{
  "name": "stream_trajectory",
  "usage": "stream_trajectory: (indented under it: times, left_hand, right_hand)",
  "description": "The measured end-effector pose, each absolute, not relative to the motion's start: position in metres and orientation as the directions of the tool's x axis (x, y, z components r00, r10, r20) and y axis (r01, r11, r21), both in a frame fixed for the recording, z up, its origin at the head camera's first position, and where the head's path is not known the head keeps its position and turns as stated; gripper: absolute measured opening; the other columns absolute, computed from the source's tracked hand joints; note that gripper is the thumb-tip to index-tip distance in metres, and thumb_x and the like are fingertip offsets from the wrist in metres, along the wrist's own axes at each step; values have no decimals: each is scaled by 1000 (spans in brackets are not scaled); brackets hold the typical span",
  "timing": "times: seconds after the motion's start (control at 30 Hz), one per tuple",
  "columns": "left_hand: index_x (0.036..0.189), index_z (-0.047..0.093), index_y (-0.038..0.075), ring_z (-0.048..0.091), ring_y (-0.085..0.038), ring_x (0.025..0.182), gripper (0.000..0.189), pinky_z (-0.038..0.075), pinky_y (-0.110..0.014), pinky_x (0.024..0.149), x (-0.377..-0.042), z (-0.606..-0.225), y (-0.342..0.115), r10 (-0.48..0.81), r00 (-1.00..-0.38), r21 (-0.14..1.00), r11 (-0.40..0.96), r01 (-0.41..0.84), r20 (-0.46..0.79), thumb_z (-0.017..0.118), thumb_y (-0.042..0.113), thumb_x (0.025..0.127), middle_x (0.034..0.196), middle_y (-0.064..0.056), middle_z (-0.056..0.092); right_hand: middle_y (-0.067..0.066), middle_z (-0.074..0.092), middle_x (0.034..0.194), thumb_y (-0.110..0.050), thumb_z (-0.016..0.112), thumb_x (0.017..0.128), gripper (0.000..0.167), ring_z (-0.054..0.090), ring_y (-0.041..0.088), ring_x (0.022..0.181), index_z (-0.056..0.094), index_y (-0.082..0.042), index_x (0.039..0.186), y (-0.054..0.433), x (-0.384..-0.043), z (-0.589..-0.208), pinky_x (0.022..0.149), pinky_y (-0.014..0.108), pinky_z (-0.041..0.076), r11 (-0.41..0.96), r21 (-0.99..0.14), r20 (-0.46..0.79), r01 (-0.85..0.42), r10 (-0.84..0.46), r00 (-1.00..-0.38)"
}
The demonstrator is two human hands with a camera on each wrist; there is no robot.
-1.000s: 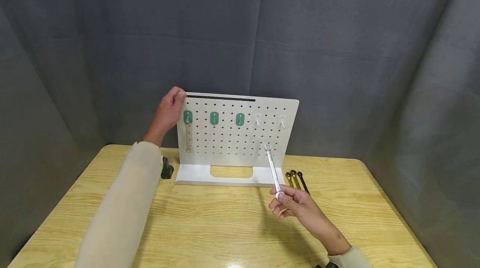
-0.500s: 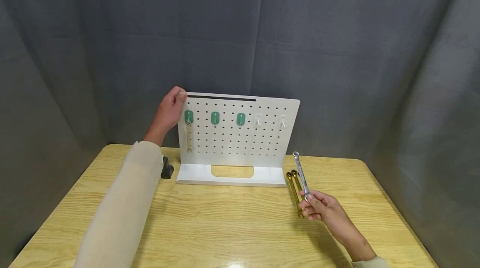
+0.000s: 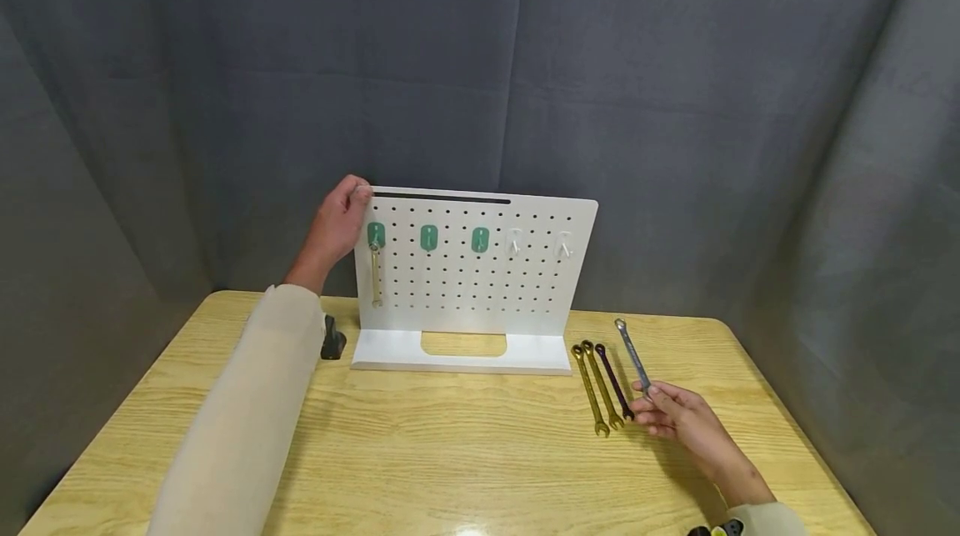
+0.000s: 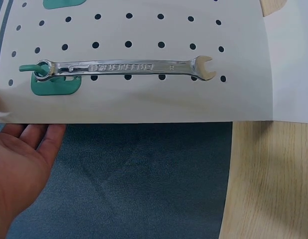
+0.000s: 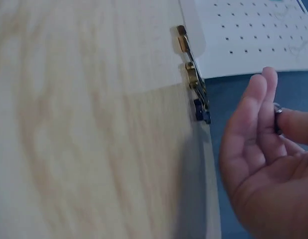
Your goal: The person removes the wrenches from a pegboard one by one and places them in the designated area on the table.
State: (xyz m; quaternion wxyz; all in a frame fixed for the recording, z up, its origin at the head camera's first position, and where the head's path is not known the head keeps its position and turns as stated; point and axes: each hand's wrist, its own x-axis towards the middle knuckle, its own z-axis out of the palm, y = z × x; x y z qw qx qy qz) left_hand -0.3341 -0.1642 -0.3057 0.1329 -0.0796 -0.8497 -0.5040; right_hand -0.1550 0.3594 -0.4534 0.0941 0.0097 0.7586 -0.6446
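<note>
My left hand (image 3: 337, 219) grips the upper left corner of the white pegboard (image 3: 450, 294), thumb in front and fingers behind the edge. In the left wrist view, a silver combination wrench (image 4: 129, 67) hangs by its ring end from a green hook (image 4: 57, 85). Over the right side of the table, my right hand (image 3: 686, 419) pinches another silver combination wrench (image 3: 633, 359) by its lower end, ring end pointing up and away. Just left of that hand lie two gold wrenches (image 3: 591, 393) and a dark purple wrench (image 3: 615, 382), side by side.
Two more green hooks (image 3: 428, 237) and two white hooks (image 3: 514, 244) on the pegboard bear nothing. A small black object (image 3: 333, 339) stands on the wooden table (image 3: 420, 461) left of the board's base. Grey curtains (image 3: 637, 127) enclose the back and sides.
My right hand has carried the silver wrench from in front of the pegboard to the right, past the gold and purple wrenches, now fully visible. The left hand stays on the board's corner.
</note>
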Motion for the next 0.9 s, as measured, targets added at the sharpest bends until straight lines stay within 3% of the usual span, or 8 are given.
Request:
stream_trajectory:
  times: [0.23, 0.7, 0.9]
  left_hand:
    - [127, 47, 14, 49, -34, 106, 39, 37, -45, 84, -334, -305, -163, -5, -951, 836, 477, 270, 310, 37, 48, 111, 113, -15, 47]
    - [127, 48, 13, 50, -33, 105, 37, 38, -44, 83, -334, -302, -162, -14, -948, 834, 479, 273, 318, 38, 45, 112, 114, -15, 49]
    - [127, 47, 14, 50, -33, 107, 37, 38, -44, 84, -332, -303, -163, -11, -952, 838, 478, 263, 305, 37, 46, 112, 116, -15, 49]
  right_hand:
    - [6, 71, 106, -25, 47, 112, 49, 69, 13, 90, 46, 11, 145, 370, -160, -461, 78, 30, 56, 152, -967, -215, 206, -43, -976]
    - [5, 70, 107, -24, 47, 112, 48, 68, 13, 96, 49, 15, 140, 378, -160, -464, 84, 28, 55, 147, -972, -207, 181, -182, -961]
    - [6, 71, 104, -23, 50, 111, 46, 69, 15, 92, 51, 14, 139, 376, -161, -464, 81, 29, 56, 168, -964, -236, 206, -189, -953]
